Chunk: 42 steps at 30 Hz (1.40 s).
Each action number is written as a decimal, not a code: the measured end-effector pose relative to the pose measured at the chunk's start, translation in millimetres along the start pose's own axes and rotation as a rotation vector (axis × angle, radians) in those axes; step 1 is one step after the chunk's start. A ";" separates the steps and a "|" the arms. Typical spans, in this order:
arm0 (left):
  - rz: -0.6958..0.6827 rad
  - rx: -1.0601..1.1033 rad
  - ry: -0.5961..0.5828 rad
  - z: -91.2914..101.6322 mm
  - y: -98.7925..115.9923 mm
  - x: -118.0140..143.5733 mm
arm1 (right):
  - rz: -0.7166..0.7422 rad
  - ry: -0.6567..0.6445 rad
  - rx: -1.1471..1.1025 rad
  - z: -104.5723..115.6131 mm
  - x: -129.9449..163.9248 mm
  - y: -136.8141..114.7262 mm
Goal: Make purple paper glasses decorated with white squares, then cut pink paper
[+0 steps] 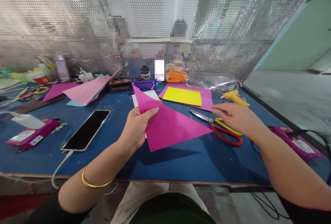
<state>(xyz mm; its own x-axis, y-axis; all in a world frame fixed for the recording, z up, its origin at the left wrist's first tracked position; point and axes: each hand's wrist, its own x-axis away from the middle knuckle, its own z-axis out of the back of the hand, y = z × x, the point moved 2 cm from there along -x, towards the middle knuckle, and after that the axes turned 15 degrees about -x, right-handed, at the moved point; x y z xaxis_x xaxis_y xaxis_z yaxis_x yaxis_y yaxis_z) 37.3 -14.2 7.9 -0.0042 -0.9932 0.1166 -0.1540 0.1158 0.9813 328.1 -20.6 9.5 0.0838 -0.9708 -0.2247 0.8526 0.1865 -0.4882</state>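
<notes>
A blue table [181,168] fills the near scene, backed at the far side by a perforated metal screen [64,17]. Near the middle, a large magenta paper triangle [173,125] is lifted above the table, casting a shadow below. The left hand [137,127] pinches its left edge, thumb on top and fingers curled beneath. To the left lies a dark phone [86,129] with a white cable, and farther left a pink packet [32,136]. Far of the triangle, a yellow sheet [182,96] rests on a pink sheet [207,96]. The right hand [238,117] hovers open, fingers loosely spread, holding nothing, directly over the red-and-yellow scissors [222,127] lying on the table just right of the triangle.
</notes>
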 end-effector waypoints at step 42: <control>0.043 0.028 0.092 29.9 -15.4 -90.2 | -0.322 0.101 -0.904 -45.0 -57.6 22.6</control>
<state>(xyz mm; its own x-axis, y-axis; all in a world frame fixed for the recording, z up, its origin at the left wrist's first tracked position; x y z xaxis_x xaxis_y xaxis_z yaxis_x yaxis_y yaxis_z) 10.5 73.2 -22.3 0.0794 -0.9817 0.1730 -0.1832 0.1562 0.9706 319.4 46.3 -26.6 -0.1653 -0.9861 -0.0177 0.1042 0.0004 -0.9946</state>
